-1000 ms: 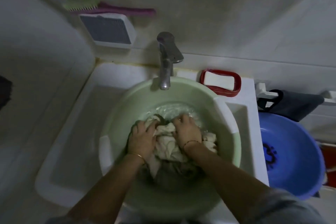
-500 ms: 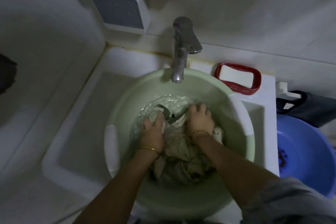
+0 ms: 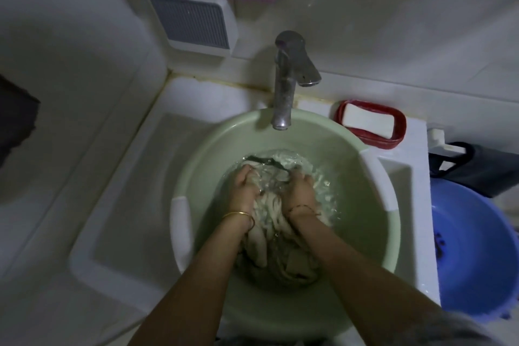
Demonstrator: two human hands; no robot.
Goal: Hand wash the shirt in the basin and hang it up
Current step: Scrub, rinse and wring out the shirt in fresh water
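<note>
Gripping the wet shirt (image 3: 269, 222) in the green basin (image 3: 351, 166), the left hand (image 3: 243, 188) and right hand (image 3: 300, 191) are curling fingers around bunched fabric, beneath the faucet (image 3: 285, 84).

I see a plain gold bangle (image 3: 238, 215) on the left wrist, a thin dark thread bracelet (image 3: 304, 208) right of the bangle, and a grey sleeve (image 3: 449, 329) lower right of it.
</note>
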